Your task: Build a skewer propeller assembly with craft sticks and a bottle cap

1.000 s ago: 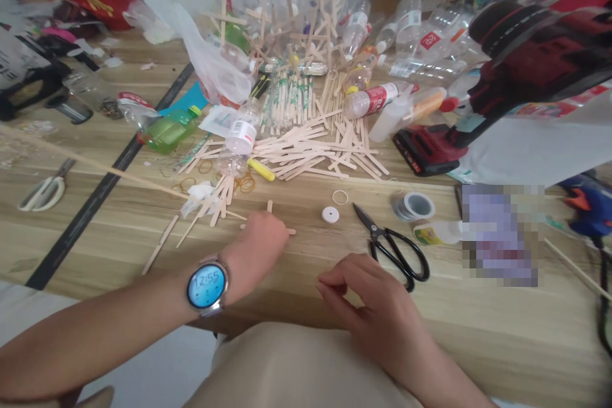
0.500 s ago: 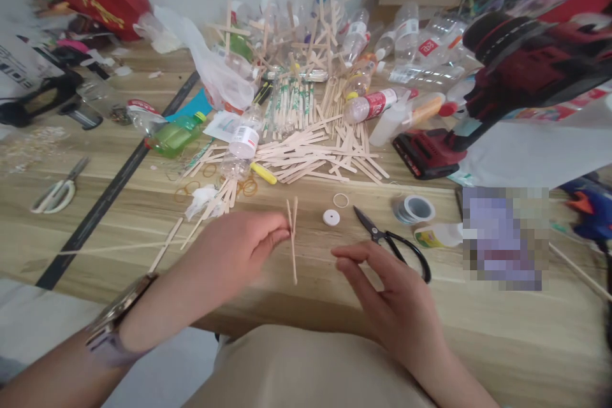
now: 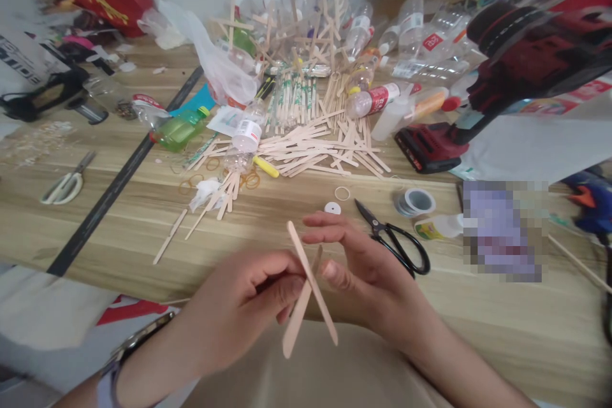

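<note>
Two wooden craft sticks [image 3: 321,312] cross each other in an X, with my left hand [image 3: 262,287] pinching them near the crossing. A watch sits on the left wrist. Just right of the sticks, my right hand [image 3: 363,261] is open, its thumb and fingers apart around the upper ends; I cannot tell whether a finger touches them. Beyond the right fingers lies a small white disc [image 3: 333,208], partly covered, with a thin pale ring [image 3: 342,193] behind it. Black-handled scissors [image 3: 392,236] rest beside the right hand.
Behind the hands spreads a pile of loose craft sticks [image 3: 306,153], with plastic bottles [image 3: 248,131] around it. A red cordless power tool [image 3: 435,146], a wire spool [image 3: 415,202] and a glue bottle [image 3: 437,226] stand right. White-handled scissors [image 3: 62,188] lie left.
My left hand has brought the crossed sticks nearer my body and turned them so the X faces me. My right hand has moved left towards them, its fingers spreading from a pinch.
</note>
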### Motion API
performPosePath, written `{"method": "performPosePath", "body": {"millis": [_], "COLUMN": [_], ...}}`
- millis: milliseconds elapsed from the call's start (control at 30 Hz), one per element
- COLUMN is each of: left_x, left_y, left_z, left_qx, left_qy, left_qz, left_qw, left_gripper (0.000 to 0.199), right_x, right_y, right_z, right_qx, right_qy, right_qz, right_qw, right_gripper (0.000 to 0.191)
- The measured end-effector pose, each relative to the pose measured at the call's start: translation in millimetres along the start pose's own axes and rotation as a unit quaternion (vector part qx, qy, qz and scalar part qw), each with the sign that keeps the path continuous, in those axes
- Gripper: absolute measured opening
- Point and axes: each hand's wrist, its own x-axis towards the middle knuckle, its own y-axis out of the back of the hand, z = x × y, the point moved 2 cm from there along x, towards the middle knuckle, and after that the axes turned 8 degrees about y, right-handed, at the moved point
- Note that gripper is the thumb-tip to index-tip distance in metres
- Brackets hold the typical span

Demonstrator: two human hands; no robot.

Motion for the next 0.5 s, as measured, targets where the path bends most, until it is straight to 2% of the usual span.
{"method": "performPosePath", "body": {"millis": [67, 100, 200, 300, 500], "left_x": [-0.1, 0.1, 0.9, 1.9, 2.1], "left_y": [-3.1, -4.3, -6.7, -8.7, -10.6], "left_z": [-1.7, -2.7, -6.0, -8.2, -6.4], "left_qx": [-0.040, -0.057, -0.098, -0.117, -0.113], "left_qy": [0.012, 0.015, 0.014, 0.008, -0.004], "left_qz": [-0.014, -0.019, -0.027, -0.038, -0.036], "left_qw": [0.999, 0.998, 0.995, 0.992, 0.993], "left_gripper": [0.030, 0.030, 0.027, 0.026, 0.028], "right_x": [-3.1, -4.4, -5.8, -4.5, -3.1], "right_y": [2.4, 3.5, 4.0, 2.4, -0.3], "right_z": [-1.6, -2.9, -5.7, -5.0, -3.8], "right_qx": [-0.024, -0.040, -0.062, -0.045, -0.056], "right_qy": [0.035, 0.063, 0.129, 0.142, 0.150], "right_qz": [0.043, 0.054, 0.027, -0.004, -0.002], "right_qw": [0.998, 0.996, 0.989, 0.989, 0.987], "right_gripper": [0.015, 0.015, 0.024, 0.031, 0.031]}}
